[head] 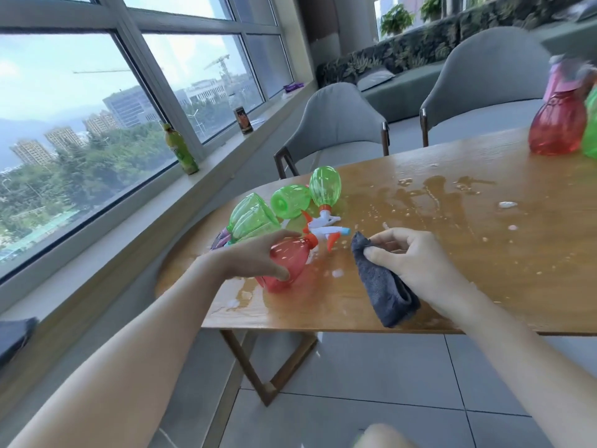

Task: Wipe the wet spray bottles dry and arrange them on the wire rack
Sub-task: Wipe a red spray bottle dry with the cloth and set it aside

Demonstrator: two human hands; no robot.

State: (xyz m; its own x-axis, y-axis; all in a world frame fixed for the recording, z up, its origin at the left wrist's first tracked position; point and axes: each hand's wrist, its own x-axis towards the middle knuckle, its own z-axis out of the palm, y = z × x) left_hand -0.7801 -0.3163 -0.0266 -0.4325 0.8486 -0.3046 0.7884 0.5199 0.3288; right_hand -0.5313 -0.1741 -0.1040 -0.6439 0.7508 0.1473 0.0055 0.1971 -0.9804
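My left hand (258, 255) grips a red spray bottle (287, 265) lying on its side near the left end of the wooden table (484, 253). A folded dark grey cloth (381, 286) is held in my right hand (410, 257), just right of that bottle. Behind the red bottle lies a pile of green spray bottles (290, 202) on their sides, with white and orange trigger heads (323, 221). At the far right edge another red bottle (559, 127) stands upright with a pink head, a green one (591, 130) beside it. No wire rack is in view.
Water puddles and drops (436, 195) cover the tabletop's middle. Two grey chairs (339, 124) stand behind the table. A windowsill on the left carries a green drink bottle (181, 150) and a dark can (243, 120). Tiled floor lies below the table's front edge.
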